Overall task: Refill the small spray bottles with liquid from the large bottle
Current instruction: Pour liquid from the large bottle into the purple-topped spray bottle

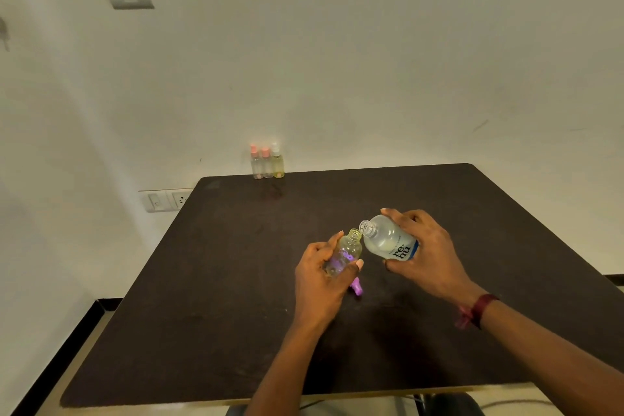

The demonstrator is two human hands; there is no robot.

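**Pale wall (pixel 371 78), dark table (pixel 209 297): two bottles mouth to mouth**

At centre frame, the left hand (pixel 317 284) curls its fingers and thumb round a small bottle (pixel 347 250), uncapped and tilted toward the upper right. The right hand (pixel 425 253) grips the large bottle (pixel 388 240), tipped left so its open mouth meets the small neck. A purple sprayer (pixel 357 287) lies on the table just below the left thumb. Three capped bottles (pixel 267 162) stand touching in a row at the far edge, against the wall.
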